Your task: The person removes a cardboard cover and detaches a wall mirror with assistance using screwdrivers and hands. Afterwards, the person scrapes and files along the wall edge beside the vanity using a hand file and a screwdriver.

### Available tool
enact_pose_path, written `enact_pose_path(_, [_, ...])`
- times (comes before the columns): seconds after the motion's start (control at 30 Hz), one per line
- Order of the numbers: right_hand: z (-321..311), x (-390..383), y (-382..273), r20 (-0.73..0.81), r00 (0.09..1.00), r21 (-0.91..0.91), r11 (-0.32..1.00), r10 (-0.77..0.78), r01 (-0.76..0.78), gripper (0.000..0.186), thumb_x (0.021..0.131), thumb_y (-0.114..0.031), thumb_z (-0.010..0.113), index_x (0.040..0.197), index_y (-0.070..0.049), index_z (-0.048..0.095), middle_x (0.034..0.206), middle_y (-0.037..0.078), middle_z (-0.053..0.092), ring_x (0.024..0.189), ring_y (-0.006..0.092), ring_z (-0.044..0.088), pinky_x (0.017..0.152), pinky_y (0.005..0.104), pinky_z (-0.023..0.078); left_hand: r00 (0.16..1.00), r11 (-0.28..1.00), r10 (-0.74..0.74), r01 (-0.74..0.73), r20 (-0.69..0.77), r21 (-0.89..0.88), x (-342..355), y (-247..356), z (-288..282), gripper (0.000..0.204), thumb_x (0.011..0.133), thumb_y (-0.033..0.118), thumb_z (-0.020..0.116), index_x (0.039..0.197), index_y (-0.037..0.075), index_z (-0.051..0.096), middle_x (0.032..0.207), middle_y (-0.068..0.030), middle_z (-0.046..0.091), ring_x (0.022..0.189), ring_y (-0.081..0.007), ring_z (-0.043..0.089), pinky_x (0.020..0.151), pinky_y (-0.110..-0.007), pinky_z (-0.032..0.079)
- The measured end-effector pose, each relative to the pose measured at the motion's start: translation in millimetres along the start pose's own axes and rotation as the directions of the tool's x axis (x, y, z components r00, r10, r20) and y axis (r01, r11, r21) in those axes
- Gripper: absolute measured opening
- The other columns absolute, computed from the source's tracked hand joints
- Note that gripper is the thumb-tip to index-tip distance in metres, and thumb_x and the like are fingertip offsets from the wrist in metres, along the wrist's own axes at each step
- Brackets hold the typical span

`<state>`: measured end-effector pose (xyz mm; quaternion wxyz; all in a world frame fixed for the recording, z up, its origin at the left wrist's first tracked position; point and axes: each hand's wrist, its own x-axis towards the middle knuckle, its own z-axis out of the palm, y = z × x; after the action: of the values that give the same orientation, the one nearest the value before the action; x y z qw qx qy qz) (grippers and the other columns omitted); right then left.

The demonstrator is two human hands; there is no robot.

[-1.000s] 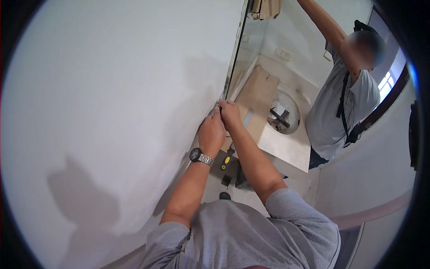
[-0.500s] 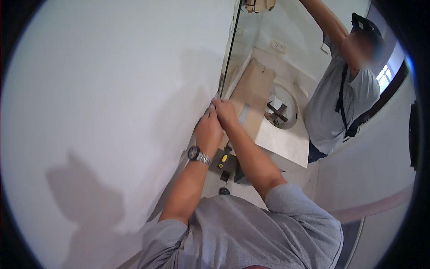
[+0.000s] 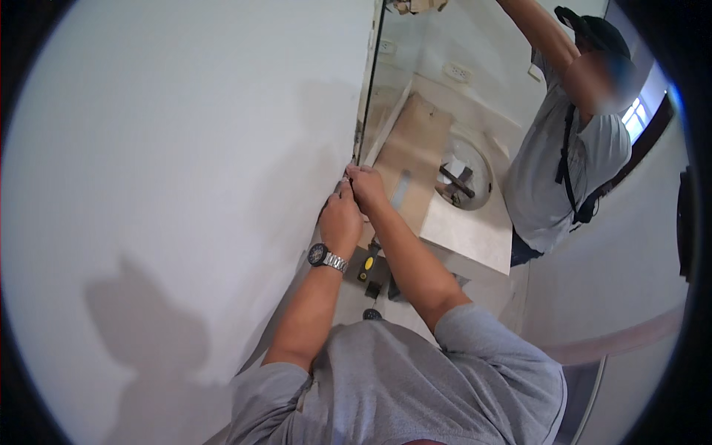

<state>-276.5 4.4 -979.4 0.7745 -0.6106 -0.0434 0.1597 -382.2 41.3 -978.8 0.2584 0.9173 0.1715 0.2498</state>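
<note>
Both my hands meet at the vertical edge of the white wall (image 3: 185, 148), where a glass panel's dark frame (image 3: 368, 89) begins. My left hand (image 3: 340, 219), with a wristwatch (image 3: 326, 258) on it, presses against the wall corner with its fingers pinched on a small shiny metal piece (image 3: 345, 178). My right hand (image 3: 366, 190) lies right beside it, fingers curled at the same spot. What my right hand's fingers hold is hidden.
Beyond the frame lies a pale counter (image 3: 475, 233) with a round sink (image 3: 463, 172) and a brown cardboard sheet (image 3: 411, 159). A co-worker in a grey shirt (image 3: 564, 170) stands at the right, one arm raised. Dark tools (image 3: 369, 271) lie on the floor below my arms.
My hands have stayed at the wall edge, shifting only slightly. The co-worker keeps the arm raised.
</note>
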Motion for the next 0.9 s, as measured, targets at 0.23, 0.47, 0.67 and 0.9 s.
enact_pose_path(0.23, [-13.9, 34.6, 30.9, 0.027, 0.992, -0.298, 0.946, -0.126, 0.129, 0.022, 0.095, -0.017, 0.059, 0.088, 0.004, 0.060, 0.075, 0.008, 0.061, 0.065, 0.0168, 0.057, 0.057, 0.0313, 0.046, 0.997, 0.999, -0.044, 0.043, -0.060, -0.012, -8.2, -7.3, 25.4, 0.047, 0.090, 0.009, 0.052, 0.137, 0.005, 0.048, 0.093, -0.0245, 0.064, 0.079, -0.0428, 0.064, 0.070, -0.051, 0.052])
enact_pose_path(0.47, [-7.1, 6.9, 17.9, -0.013, 0.988, -0.240, 0.960, -0.152, 0.144, 0.025, 0.090, -0.018, 0.059, 0.083, 0.005, 0.065, 0.072, 0.013, 0.064, 0.065, 0.0187, 0.058, 0.059, 0.0363, 0.046, 0.999, 0.999, 0.013, -0.015, -0.037, -0.039, -23.2, 17.3, -34.7, 0.043, 0.091, 0.012, 0.054, 0.132, 0.002, 0.051, 0.093, -0.0248, 0.065, 0.084, -0.0420, 0.064, 0.073, -0.050, 0.052])
enact_pose_path(0.67, [1.8, -1.4, -48.4, 0.144, 0.989, 0.062, 0.998, -0.026, 0.017, 0.026, 0.096, -0.024, 0.059, 0.092, 0.001, 0.061, 0.076, 0.007, 0.061, 0.066, 0.0170, 0.057, 0.058, 0.0328, 0.045, 0.974, 0.990, 0.096, -0.115, -0.206, -0.081, -5.6, 26.5, -36.4, 0.039, 0.092, 0.015, 0.054, 0.129, 0.000, 0.051, 0.092, -0.0252, 0.064, 0.085, -0.0417, 0.064, 0.072, -0.049, 0.052])
enact_pose_path(0.9, [5.4, -32.1, -39.0, 0.182, 0.983, 0.115, 0.993, 0.009, -0.031, 0.026, 0.097, -0.024, 0.058, 0.097, 0.002, 0.061, 0.077, 0.005, 0.060, 0.065, 0.0150, 0.056, 0.061, 0.0288, 0.047, 0.970, 0.999, 0.014, -0.024, -0.244, -0.036, 11.6, 27.1, -25.9, 0.035, 0.094, 0.018, 0.055, 0.124, 0.001, 0.050, 0.092, -0.0268, 0.063, 0.082, -0.0412, 0.065, 0.070, -0.047, 0.053])
